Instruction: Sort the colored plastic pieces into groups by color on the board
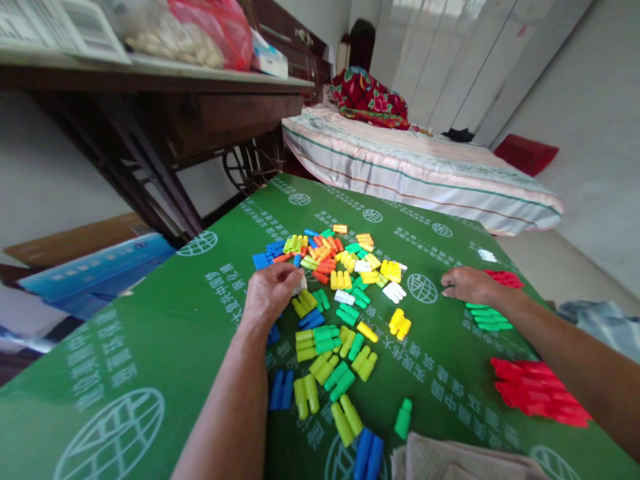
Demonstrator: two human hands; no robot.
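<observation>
The left hand (275, 290) reached into the left side of the scattered block pieces (341, 279), thumb and fingers drawn close together. A white piece (301, 285) showed right at its fingertips, partly hidden; I could not tell whether it was gripped or only touched. Just beyond the knuckles lay blue pieces (261, 261), and a yellow-green piece (304, 304) sat just beside the thumb side. Farther out, the loose spread ran away to the right, its near end trailing toward the person. Across a bare strip of tabletop (430, 373), the right hand (469, 285) hung with its fingers loosely curled, and whether they enclosed anything could not be seen. Near it were sorted groups: red pieces (506, 279) beyond the wrist, green pieces (490, 317) on the near side, and small white pieces (487, 255) farther off. A larger red group (537, 392) lay below the forearm, and a folded cloth (465, 460) lay at the near edge.
</observation>
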